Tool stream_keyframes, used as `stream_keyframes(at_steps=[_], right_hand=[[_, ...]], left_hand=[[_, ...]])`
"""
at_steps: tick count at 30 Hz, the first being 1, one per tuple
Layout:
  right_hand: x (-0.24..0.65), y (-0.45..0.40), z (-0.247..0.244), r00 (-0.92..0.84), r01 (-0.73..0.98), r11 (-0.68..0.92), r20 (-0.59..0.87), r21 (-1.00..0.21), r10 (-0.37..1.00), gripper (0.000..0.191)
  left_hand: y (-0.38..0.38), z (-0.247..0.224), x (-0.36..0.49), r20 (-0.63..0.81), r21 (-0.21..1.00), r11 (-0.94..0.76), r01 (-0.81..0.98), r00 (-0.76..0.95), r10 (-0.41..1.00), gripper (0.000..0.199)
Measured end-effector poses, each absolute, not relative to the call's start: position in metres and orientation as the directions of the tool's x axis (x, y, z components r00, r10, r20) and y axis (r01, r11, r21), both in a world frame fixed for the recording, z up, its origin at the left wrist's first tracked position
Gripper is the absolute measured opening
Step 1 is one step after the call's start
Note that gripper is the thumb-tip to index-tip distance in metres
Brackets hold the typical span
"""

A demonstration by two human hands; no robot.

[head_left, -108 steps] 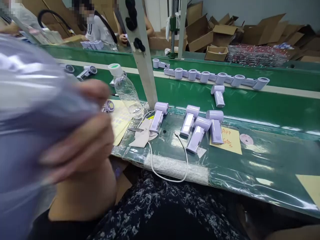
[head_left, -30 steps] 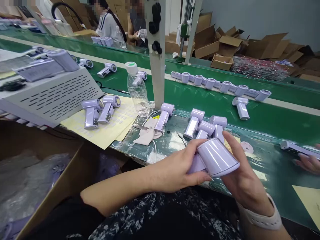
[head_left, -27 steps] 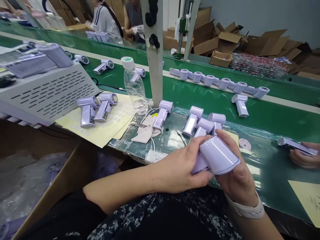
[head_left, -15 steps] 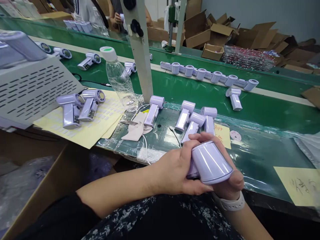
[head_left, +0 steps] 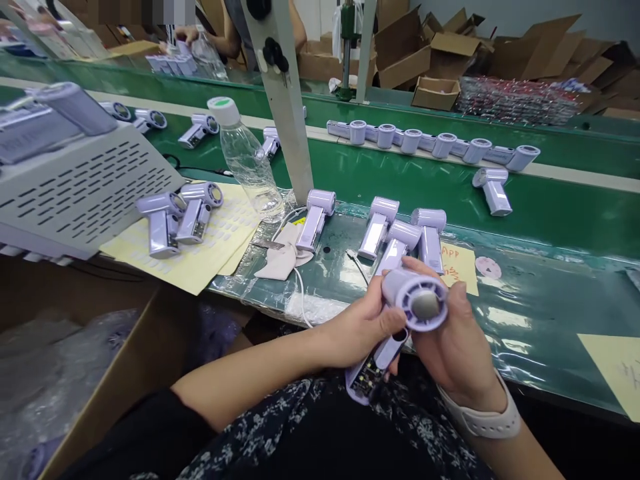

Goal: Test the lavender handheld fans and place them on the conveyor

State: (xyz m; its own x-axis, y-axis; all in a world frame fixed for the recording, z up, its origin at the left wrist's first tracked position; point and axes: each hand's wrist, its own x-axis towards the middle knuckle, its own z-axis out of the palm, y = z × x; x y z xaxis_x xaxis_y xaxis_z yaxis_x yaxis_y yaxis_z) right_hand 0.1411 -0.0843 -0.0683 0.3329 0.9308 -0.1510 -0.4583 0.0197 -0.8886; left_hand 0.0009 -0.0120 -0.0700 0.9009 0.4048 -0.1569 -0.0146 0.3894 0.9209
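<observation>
A glossy lavender handheld fan is held over the near table edge, its round vented end with a silvery disc facing me. The lower handle is uncovered and shows a circuit board. My left hand is closed around the fan below its head, thumb on the near side. On the other side, my right hand grips the head; some of its fingers are hidden behind it. Just beyond my hands lie matching fans in a small group, and one more fan rests beside a whitish cloth.
A metal post rises at the bench edge beside a clear plastic bottle. Left are a slotted grey box and yellow sticker sheets. Behind runs a green conveyor with a row of fans; a co-worker's arm shows beyond.
The fan has turned in my hands, so its vented end and the circuit board in the handle now show instead of its smooth side. My right hand has opened somewhat around the head.
</observation>
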Motion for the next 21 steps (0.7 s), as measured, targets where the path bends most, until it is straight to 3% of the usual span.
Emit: stream_keyframes(at_steps=[2, 5, 10, 13, 15, 17, 19, 21], right_hand=[[0.144, -0.082, -0.067, 0.279, -0.465, -0.006, -0.153, -0.885, 0.948, 0.062], [0.145, -0.082, -0.064, 0.213, -0.470, -0.035, -0.152, -0.882, 0.965, 0.059], [0.145, -0.081, -0.067, 0.232, -0.440, -0.074, -0.193, -0.895, 0.953, 0.054], [0.144, -0.082, -0.076, 0.233, -0.368, -0.088, -0.183, -0.925, 0.955, 0.061], [0.144, -0.083, -0.083, 0.243, -0.270, -0.069, -0.138, -0.960, 0.960, 0.072], [0.148, -0.084, -0.088, 0.305, -0.159, -0.015, -0.063, -0.987, 0.950, 0.080], [0.163, -0.085, -0.089, 0.407, -0.020, -0.024, -0.030, -1.000, 0.913, 0.075], [0.193, -0.086, -0.085, 0.513, 0.182, -0.176, -0.059, -0.967, 0.857, 0.067]], left_hand=[[-0.008, -0.074, 0.004, -0.173, 0.767, 0.639, -0.060, 0.940, 0.295, 0.079], [-0.001, -0.070, 0.006, -0.195, 0.586, 0.810, -0.019, 0.967, 0.163, 0.084], [0.006, -0.060, 0.009, -0.210, 0.416, 0.906, -0.071, 0.963, 0.172, 0.090], [-0.001, -0.066, 0.012, -0.275, 0.447, 0.888, -0.107, 0.928, 0.250, 0.083], [-0.007, -0.071, 0.014, -0.277, 0.671, 0.724, -0.159, 0.852, 0.444, 0.066], [-0.010, -0.072, 0.013, -0.133, 0.928, 0.349, -0.127, 0.765, 0.631, 0.063], [-0.008, -0.070, 0.010, 0.023, 1.000, -0.011, -0.020, 0.794, 0.608, 0.066], [-0.002, -0.069, 0.001, 0.024, 0.971, -0.217, 0.100, 0.864, 0.503, 0.060]])
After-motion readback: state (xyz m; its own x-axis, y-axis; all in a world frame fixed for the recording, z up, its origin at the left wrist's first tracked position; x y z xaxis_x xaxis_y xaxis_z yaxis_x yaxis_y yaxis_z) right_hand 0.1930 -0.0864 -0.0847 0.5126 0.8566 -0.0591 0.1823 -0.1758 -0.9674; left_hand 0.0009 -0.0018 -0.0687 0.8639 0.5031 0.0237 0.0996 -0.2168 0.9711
